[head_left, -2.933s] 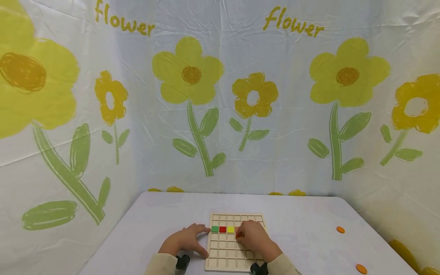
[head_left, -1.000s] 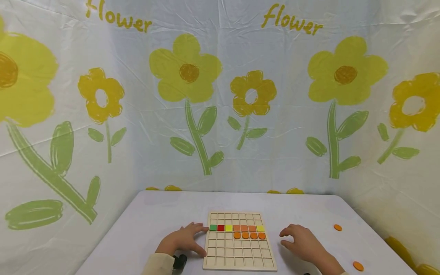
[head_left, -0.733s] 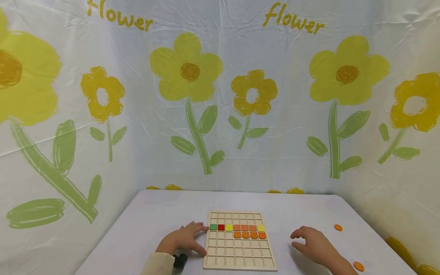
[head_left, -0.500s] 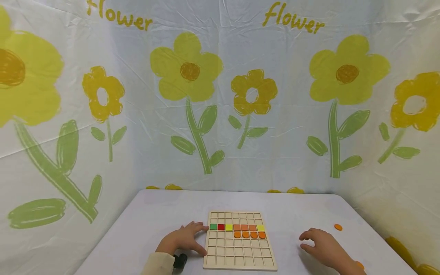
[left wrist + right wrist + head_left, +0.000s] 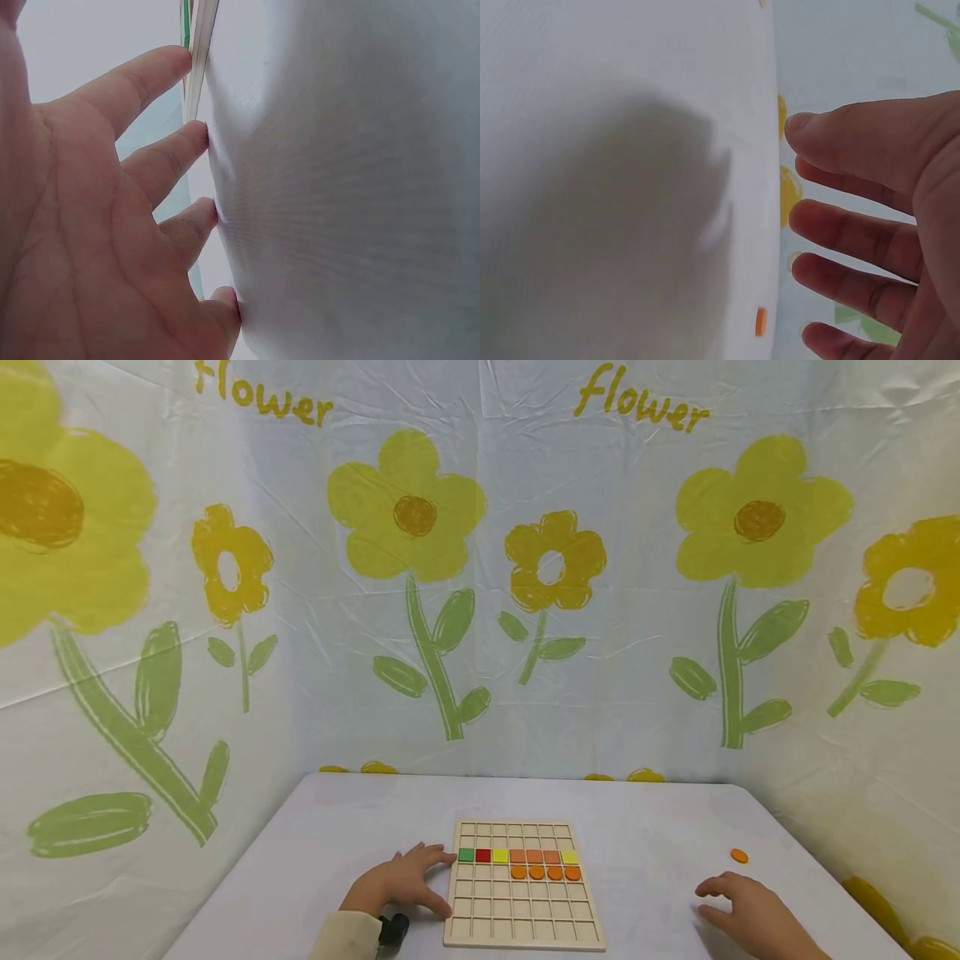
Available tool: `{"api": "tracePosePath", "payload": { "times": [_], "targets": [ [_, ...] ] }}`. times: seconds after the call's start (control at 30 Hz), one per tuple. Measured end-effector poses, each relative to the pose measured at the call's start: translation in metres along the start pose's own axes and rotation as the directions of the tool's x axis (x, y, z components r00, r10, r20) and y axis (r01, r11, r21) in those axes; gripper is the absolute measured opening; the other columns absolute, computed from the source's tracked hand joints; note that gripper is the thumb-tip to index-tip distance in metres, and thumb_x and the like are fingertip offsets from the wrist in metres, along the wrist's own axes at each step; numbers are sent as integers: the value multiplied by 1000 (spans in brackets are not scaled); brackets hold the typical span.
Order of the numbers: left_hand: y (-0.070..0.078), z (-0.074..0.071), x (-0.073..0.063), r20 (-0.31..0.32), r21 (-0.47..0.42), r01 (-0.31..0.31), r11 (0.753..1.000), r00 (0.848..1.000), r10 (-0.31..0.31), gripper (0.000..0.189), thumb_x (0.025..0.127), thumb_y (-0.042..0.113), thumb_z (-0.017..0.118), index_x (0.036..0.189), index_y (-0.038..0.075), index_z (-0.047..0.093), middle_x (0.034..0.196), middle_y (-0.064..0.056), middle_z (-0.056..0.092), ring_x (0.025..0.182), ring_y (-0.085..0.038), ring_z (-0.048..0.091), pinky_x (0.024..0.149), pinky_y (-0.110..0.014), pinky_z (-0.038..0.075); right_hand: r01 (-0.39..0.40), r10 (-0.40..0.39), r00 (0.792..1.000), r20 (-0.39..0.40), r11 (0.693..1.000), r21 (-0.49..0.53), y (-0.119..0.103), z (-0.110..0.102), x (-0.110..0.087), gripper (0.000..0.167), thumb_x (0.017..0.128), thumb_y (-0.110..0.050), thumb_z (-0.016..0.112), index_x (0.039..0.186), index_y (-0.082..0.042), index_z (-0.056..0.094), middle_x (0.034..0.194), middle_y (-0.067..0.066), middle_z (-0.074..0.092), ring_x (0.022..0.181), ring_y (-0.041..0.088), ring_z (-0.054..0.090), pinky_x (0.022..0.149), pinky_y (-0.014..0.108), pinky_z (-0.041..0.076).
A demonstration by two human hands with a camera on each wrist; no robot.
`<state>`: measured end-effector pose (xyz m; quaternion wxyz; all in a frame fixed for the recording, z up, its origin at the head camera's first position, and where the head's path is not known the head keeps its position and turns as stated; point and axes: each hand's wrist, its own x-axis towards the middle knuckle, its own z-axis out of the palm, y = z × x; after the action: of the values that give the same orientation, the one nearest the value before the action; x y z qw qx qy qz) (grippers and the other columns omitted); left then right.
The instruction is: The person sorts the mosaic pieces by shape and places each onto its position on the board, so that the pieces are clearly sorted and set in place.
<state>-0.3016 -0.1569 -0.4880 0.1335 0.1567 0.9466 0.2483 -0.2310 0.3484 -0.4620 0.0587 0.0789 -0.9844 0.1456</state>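
Observation:
A wooden grid board point(image 5: 521, 910) lies on the table. One row holds square tiles: green point(image 5: 467, 855), red point(image 5: 483, 856), yellow point(image 5: 500, 856), then several orange squares point(image 5: 535, 857) and a yellow one at the right end. Below them sits a row of several orange discs point(image 5: 537, 872). My left hand point(image 5: 401, 881) rests at the board's left edge, fingers spread, index fingertip and thumb against it. Over the table to the right, my right hand point(image 5: 753, 914) is empty with fingers loosely bent. A loose orange disc point(image 5: 739, 856) lies just beyond it, also visible low in the right wrist view.
The white table point(image 5: 645, 827) has rounded far corners. A flower-printed cloth point(image 5: 637, 693) hangs behind it and along both sides. A dark strap device point(image 5: 392, 931) is on my left wrist. The board is at the table's near middle.
My right hand has left the board and moved right across the table; orange discs now show in the row where it was. It now covers the nearer loose disc. My left hand stays put.

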Motion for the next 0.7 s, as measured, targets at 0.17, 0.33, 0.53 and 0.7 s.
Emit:
{"api": "tracePosePath", "payload": {
  "times": [0.17,0.33,0.53,0.7],
  "targets": [
    [0,-1,0,2,-2,2,1000,1000,-2,81,65,48,84,138,27,54,152,-6,42,147,-39,22,114,-69,13,-94,93,992,84,995,18,12,-3,-2,25,81,-34,75,97,-15,70,101,3,68,93,25,62,86,53,53],
    [-1,0,1,3,5,-3,1000,1000,3,82,65,48,84,138,27,54,152,-6,41,147,-39,22,114,-69,13,-175,174,971,164,985,-8,24,-6,-5,34,82,-41,73,102,-14,71,101,3,66,92,26,61,85,58,51],
    [0,-1,1,4,-1,2,1000,1000,-2,82,65,48,84,138,27,54,153,-6,41,147,-40,22,114,-69,13,-202,206,963,176,979,-38,39,-9,-9,35,81,-40,73,103,-14,71,101,5,66,92,29,62,82,58,51],
    [-1,0,2,1,-5,5,1000,1000,-5,81,65,48,84,138,28,54,153,-6,41,147,-39,21,114,-68,13,-213,219,956,195,976,-51,51,-8,-11,33,83,-34,72,106,-10,71,100,9,66,92,32,62,80,57,51]
  ]
}}
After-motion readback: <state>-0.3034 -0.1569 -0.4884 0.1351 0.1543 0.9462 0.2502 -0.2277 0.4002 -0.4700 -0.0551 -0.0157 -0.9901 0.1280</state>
